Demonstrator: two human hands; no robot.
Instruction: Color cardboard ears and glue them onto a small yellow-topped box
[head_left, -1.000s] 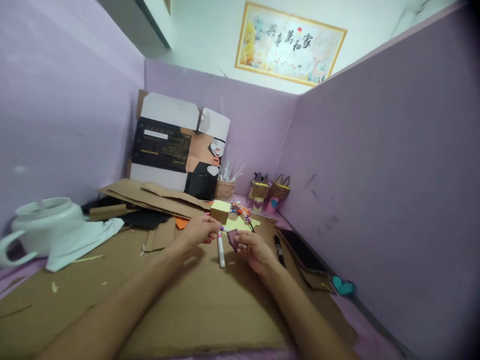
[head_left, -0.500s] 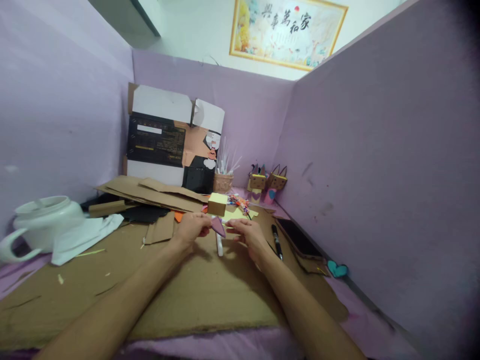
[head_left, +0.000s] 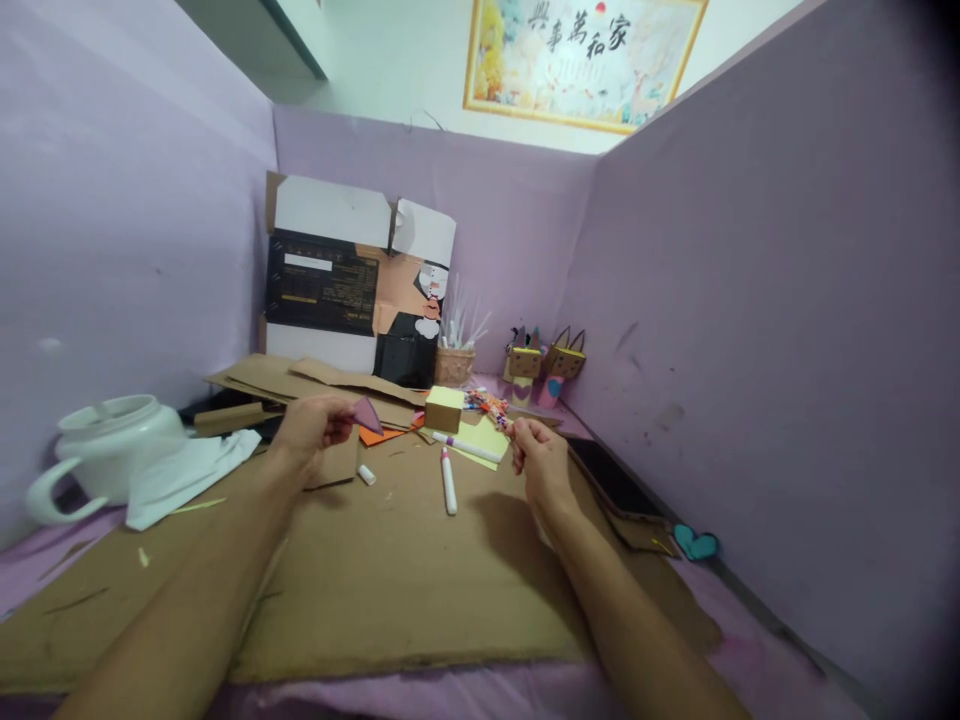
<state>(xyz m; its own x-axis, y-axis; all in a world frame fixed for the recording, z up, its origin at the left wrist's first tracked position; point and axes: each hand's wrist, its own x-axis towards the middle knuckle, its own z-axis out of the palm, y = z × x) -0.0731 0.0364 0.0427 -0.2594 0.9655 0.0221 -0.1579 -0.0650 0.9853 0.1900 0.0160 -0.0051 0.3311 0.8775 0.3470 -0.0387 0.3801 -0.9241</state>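
Observation:
Pinched in my left hand [head_left: 313, 432] is a small purple triangular piece [head_left: 367, 416], its point toward the right. My right hand [head_left: 538, 462] is closed, thumb against fingers, above the right side of the cardboard sheet [head_left: 390, 590]; what its fingertips hold, if anything, I cannot make out. Between the hands lies a white marker with a pink end [head_left: 448, 482]. Farther back, a second white marker with a purple band [head_left: 466, 447] rests across yellow paper [head_left: 491, 436]. A white cap [head_left: 366, 474] lies below the purple piece. Behind stands a small cardboard box with a yellow top [head_left: 444, 410].
To the left are a white pot [head_left: 112, 440] and a white tissue [head_left: 191, 475]. Cardboard strips [head_left: 315, 378] lie behind my left hand. A phone [head_left: 616, 478] and a teal heart [head_left: 696, 542] lie right. Two cat-eared cardboard figures [head_left: 564, 362] stand at the back.
My hands have moved apart. The left carried the purple piece leftward; the right shifted right and its fingers closed. The markers and the white cap now show; the black pen is hidden.

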